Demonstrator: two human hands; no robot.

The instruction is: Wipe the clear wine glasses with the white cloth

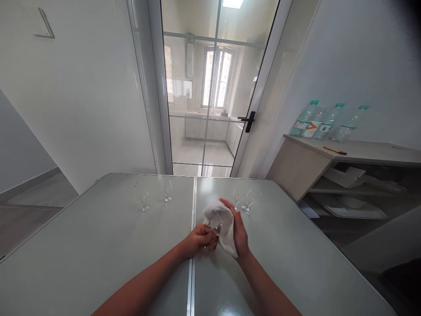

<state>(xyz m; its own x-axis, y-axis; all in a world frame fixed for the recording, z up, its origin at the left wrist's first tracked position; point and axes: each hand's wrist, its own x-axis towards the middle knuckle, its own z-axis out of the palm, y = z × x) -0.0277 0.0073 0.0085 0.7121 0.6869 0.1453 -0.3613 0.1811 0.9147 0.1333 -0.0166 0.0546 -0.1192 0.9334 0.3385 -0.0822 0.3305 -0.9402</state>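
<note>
Above the middle of the table, my left hand [204, 239] is closed round the stem of a clear wine glass [217, 228]. A white cloth [226, 237] wraps partly around the bowl of that glass. My right hand [240, 230] curves over the cloth from the right, pressing it against the glass, and its fingertips reach the cloth's top edge. Parts of the glass are hidden by the cloth and fingers. Behind my right hand stands a clear stemmed glass [247, 207], with another partly covered beside it. Two more clear glasses, one near [143, 206] and one farther [167, 197], stand at the left.
The grey table [148, 272] has a pale seam down its middle. To the right, a wooden cabinet [305, 153] bears several plastic bottles [325, 125] and a yellow-and-red stick-like item [334, 150]. A glass door [210, 96] with a black handle [250, 122] stands beyond the table.
</note>
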